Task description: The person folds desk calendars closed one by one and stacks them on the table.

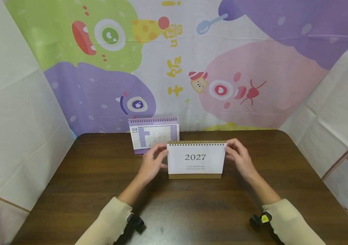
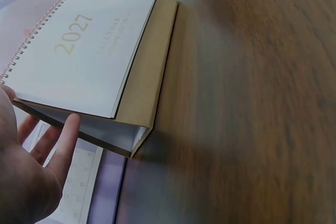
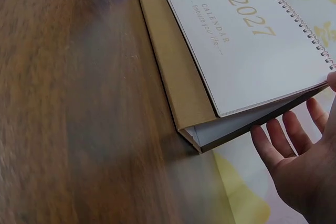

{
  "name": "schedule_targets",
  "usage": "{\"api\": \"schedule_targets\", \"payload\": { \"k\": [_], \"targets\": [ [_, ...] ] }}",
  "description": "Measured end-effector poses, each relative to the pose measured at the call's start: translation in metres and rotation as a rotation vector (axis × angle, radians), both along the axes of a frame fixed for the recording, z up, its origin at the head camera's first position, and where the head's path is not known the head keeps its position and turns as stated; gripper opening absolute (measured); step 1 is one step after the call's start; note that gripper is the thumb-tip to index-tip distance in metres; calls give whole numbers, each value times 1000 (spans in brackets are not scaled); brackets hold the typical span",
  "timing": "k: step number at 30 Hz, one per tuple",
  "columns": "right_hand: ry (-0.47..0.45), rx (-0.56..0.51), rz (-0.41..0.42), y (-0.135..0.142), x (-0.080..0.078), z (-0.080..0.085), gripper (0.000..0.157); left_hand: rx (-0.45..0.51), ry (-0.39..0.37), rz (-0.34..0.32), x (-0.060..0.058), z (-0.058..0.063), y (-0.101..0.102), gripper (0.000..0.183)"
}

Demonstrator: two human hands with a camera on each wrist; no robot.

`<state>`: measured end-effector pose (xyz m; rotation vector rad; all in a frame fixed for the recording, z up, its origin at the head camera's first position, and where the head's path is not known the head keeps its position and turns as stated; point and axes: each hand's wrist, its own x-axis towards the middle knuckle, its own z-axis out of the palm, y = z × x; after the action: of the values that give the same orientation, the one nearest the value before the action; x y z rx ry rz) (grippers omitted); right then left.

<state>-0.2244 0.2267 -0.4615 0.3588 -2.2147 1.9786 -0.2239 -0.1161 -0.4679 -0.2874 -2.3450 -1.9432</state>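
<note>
A white 2027 desk calendar [image 1: 195, 158] with a brown base and a gold spiral binding stands upright like a tent on the table. My left hand [image 1: 153, 162] pinches its left upper edge, thumb at the front and fingers behind. At the opposite edge, my right hand [image 1: 240, 159] grips the upper corner the same way. The left wrist view shows the left hand [image 2: 37, 166] with fingers along the back panel. In the right wrist view the right hand [image 3: 302, 156] has its fingertips at the back panel and its thumb partly cut off by the frame.
Behind the left hand stands a purple desk calendar [image 1: 154, 134] showing a 04 page, partly covered by the white one. The dark wooden table [image 1: 192, 207] ends at a backdrop [image 1: 174, 112] of cartoon monsters. A black wrist device [image 1: 135, 222] sits at the left sleeve.
</note>
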Motion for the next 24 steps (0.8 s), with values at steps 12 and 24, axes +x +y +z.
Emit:
{"api": "schedule_targets", "payload": {
  "k": [12,24],
  "targets": [
    [14,19,30,-7,3,1,24,-17,31,1,6,-1,-13,31],
    [223,-92,166,11,0,-3,20,-90,214,-47,3,5,-34,39]
  ]
}}
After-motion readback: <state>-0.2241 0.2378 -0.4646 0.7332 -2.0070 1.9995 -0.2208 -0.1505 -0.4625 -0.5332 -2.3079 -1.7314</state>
